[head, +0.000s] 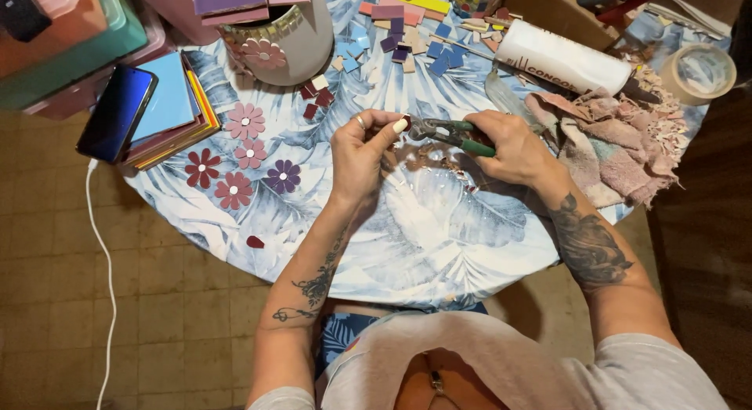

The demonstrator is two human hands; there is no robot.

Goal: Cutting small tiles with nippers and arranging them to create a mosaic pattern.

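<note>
Near the centre of the frame, the left hand [362,153] pinched a small dark red tile piece [406,122] between thumb and forefinger, holding it at the metal jaws of a pair of green-handled nippers [448,133]. The right hand [513,149] was closed around the nippers' handles, just right of centre. Both hands hovered over a round table [439,245] covered in a blue and white leaf-patterned cloth. To the left of the hands lay several tile flowers [244,121] in pink, dark red and purple, with one loose dark red petal [255,242] lower down near the table's edge. At the upper left, a phone [117,112] rested on a stack of coloured tiles [176,104]. A flower-decorated pot [290,38] stood at the top, scattered tile pieces [407,34] beside it. At the upper right were a white tube [564,59], a roll of tape [699,72] and a crumpled rag [611,144].
</note>
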